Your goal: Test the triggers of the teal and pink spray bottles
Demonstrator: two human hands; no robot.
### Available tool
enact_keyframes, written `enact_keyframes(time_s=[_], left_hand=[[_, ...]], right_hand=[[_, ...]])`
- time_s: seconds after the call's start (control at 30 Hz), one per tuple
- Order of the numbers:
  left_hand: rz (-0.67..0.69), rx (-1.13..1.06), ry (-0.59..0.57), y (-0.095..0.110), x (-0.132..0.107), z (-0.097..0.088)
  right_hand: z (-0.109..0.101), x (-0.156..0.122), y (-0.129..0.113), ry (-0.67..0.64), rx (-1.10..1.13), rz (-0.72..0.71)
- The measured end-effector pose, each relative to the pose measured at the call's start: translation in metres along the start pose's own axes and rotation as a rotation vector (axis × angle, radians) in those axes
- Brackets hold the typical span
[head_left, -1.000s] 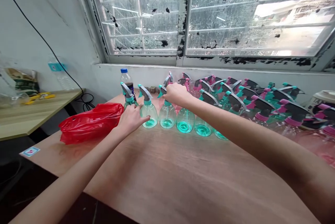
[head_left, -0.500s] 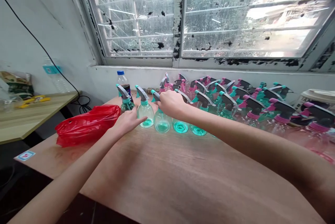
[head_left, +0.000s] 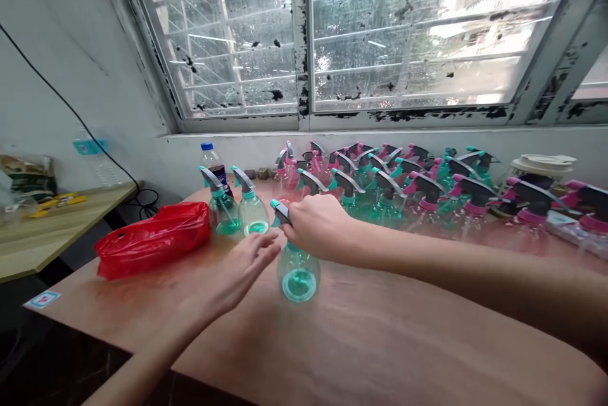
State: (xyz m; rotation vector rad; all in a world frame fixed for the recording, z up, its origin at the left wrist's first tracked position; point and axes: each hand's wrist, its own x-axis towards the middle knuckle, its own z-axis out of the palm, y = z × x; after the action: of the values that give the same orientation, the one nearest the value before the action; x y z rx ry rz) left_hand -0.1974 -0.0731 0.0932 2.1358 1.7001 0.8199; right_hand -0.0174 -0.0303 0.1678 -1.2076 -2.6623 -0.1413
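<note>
Green-tinted, round clear-plastic spray bottle (head_left: pixel 299 276) with a teal-and-black head is out on the wood-toned worktop (head_left: pixel 370 336), on the near-edge side of the other bottles. Long axis close to vertical; teal tip of the head points toward the left edge. Can't confirm base contact.

Right hand (head_left: pixel 320 222) is clamped on the head from the right and above, so the body is directly below the grip. Left hand (head_left: pixel 242 270) is just beside the body's left side, fingers apart and reaching toward it; fingertip contact unclear. Key relation: bottle sits between the hands, right on top, left about level with the upper body. Right is nearer.

Two green spray bottles (head_left: pixel 253 213) stand beyond the left hand; red plastic bag (head_left: pixel 154 238) lies by the left edge. Teal- and pink-headed spray bottles (head_left: pixel 428 189) crowd the far edge, rightward.
</note>
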Motion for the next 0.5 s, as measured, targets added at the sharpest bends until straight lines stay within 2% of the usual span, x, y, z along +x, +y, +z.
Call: enact_keyframes(time_s=[0.13,0.17,0.27,0.37,0.43,0.5], left_hand=[[0.135,-0.03,-0.181,0.021,-0.004,0.037],[0.148,-0.041,-0.196,0.026,-0.004,0.047],[0.199,-0.1,-0.19,0.041,-0.001,0.077],[0.256,-0.173,-0.163,0.055,0.007,0.104],[0.282,-0.215,-0.165,0.065,0.015,0.119],[0.326,-0.256,-0.168,0.075,0.022,0.134]], right_hand=[[-0.005,-0.033,0.016,-0.023,-0.008,0.02],[-0.005,-0.04,0.023,-0.021,-0.006,0.03],[-0.005,-0.065,0.056,-0.002,0.086,-0.017],[-0.001,-0.095,0.098,-0.048,0.323,-0.135],[0.007,-0.118,0.123,-0.045,0.453,-0.144],[0.019,-0.139,0.142,0.026,0.543,-0.096]])
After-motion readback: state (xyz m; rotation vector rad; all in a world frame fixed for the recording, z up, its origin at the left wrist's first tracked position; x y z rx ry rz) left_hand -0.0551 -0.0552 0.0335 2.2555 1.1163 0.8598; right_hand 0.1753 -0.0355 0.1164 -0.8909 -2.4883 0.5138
